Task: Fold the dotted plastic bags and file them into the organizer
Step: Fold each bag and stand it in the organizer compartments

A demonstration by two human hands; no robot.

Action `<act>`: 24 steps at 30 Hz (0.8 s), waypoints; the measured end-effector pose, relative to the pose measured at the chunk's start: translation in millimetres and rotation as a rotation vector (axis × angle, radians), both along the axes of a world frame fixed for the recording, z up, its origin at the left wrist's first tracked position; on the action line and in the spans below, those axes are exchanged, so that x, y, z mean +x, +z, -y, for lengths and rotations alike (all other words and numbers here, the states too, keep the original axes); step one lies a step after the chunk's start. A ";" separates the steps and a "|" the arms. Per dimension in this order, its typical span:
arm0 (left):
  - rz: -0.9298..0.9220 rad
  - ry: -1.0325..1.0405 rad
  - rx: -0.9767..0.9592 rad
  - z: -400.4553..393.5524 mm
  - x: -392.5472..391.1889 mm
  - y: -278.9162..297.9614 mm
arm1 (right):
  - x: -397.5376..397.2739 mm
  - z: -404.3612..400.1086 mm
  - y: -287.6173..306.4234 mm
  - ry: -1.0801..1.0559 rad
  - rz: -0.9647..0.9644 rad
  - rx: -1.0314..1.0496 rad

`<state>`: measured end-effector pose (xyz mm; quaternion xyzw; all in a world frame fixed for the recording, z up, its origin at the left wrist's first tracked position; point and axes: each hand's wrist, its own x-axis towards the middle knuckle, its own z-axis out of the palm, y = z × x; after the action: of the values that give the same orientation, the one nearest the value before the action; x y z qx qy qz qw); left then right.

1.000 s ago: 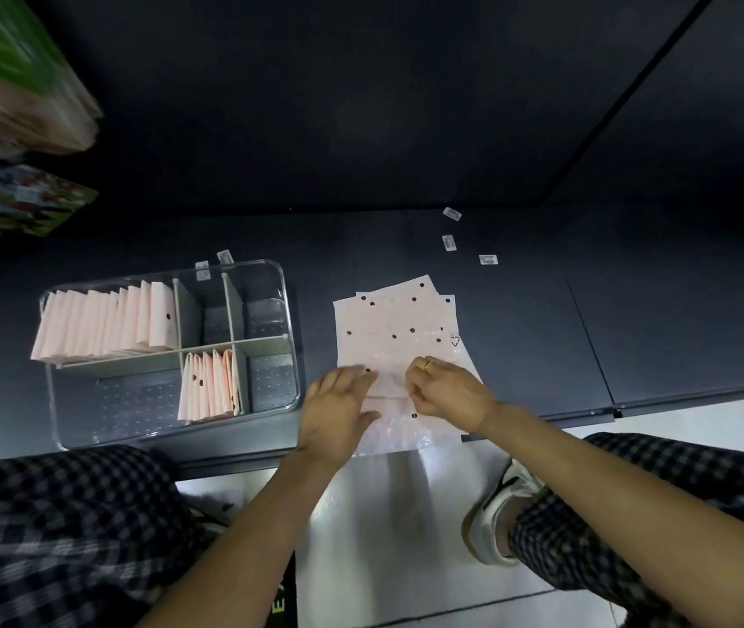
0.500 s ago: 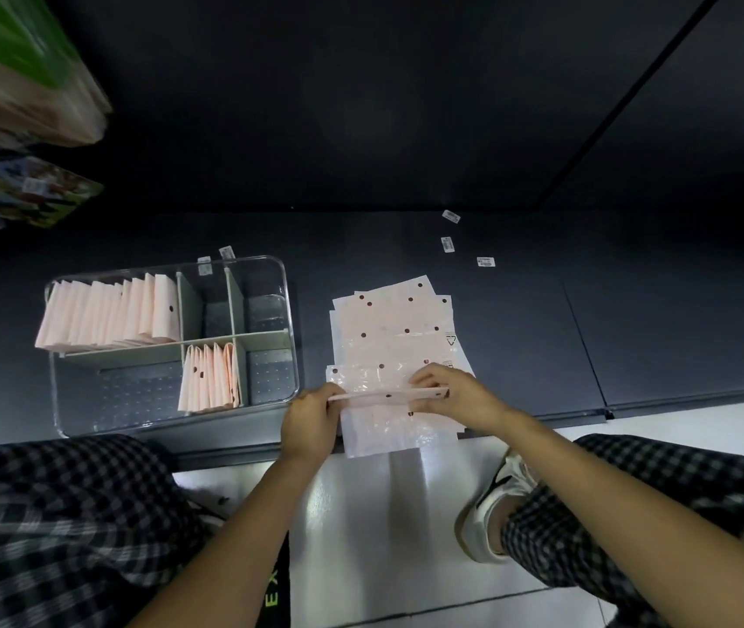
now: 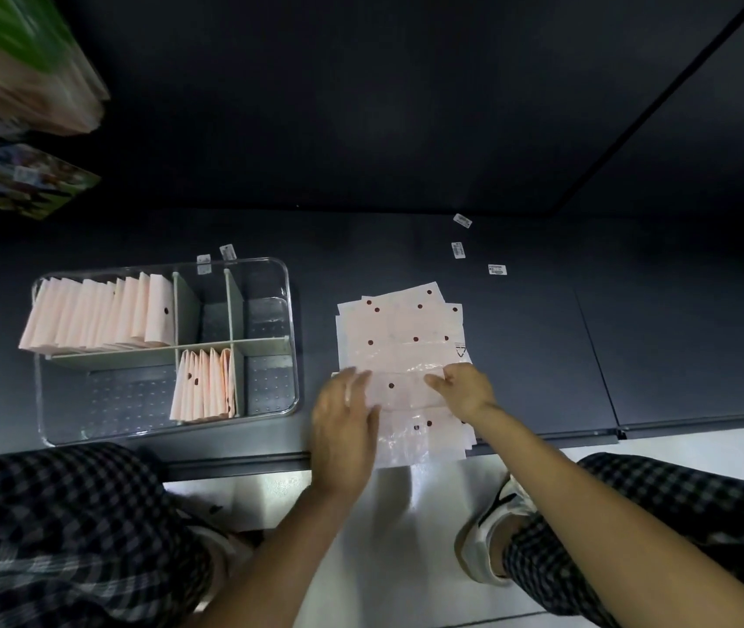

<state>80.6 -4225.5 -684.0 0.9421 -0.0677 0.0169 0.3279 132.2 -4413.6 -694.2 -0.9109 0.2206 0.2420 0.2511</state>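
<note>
Dark shelf [image 3: 519, 355], bags [image 3: 401, 328] overhanging edge

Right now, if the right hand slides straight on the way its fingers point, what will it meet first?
The right hand points leftward across the folded strip of the dotted bag. Going straight on, its fingers would likely first meet the left hand, which lies flat on the same strip. Depth looks equal, though I cannot be sure.

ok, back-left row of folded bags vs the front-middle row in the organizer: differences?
The back-left row is long, many bags, filling its wide compartment; the front-middle row is short, only a few. Back-left leans left with one dot showing; front-middle stands nearly upright, two dots showing. Both are pink folded bags standing on edge in the clear organizer.
</note>
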 end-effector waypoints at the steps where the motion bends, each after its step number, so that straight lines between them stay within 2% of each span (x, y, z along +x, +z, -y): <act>1: 0.033 -0.140 0.048 3.5 -3.7 -3.7 | 0.2 -0.2 -0.1 0.002 -0.003 -0.007; 4: -0.086 -0.435 0.255 5.3 -9.0 -15.9 | 0.2 -0.1 -0.6 -0.013 0.000 -0.007; 7: -0.190 -0.495 0.446 -5.7 -2.9 -29.8 | 0.4 -1.0 -1.0 -0.017 -0.006 -0.023; 13: -0.195 -0.537 0.505 -17.9 4.2 -35.8 | 2.0 -5.1 3.0 -0.101 -0.012 0.008; 15: -0.191 -0.545 0.503 -18.0 4.8 -36.3 | -2.3 -7.7 3.9 -0.109 0.012 -0.054; 17: -0.198 -0.548 0.490 -18.8 5.4 -36.7 | -7.9 -9.1 3.7 -0.053 0.138 -0.174; 19: -0.201 -0.548 0.483 -19.1 6.0 -37.3 | -10.6 -8.6 4.6 0.076 0.287 -0.149; 22: -0.195 -0.550 0.475 -19.5 5.6 -38.6 | -7.9 -6.0 5.4 0.339 0.282 -0.148; 24: -0.202 -0.549 0.464 -19.5 6.1 -38.3 | -2.6 -4.8 6.3 0.373 0.243 -0.160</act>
<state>86.7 -4205.9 -722.3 0.9351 -0.2870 -0.1807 0.1030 129.6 -4408.8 -687.9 -0.9754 0.0350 0.1545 0.1535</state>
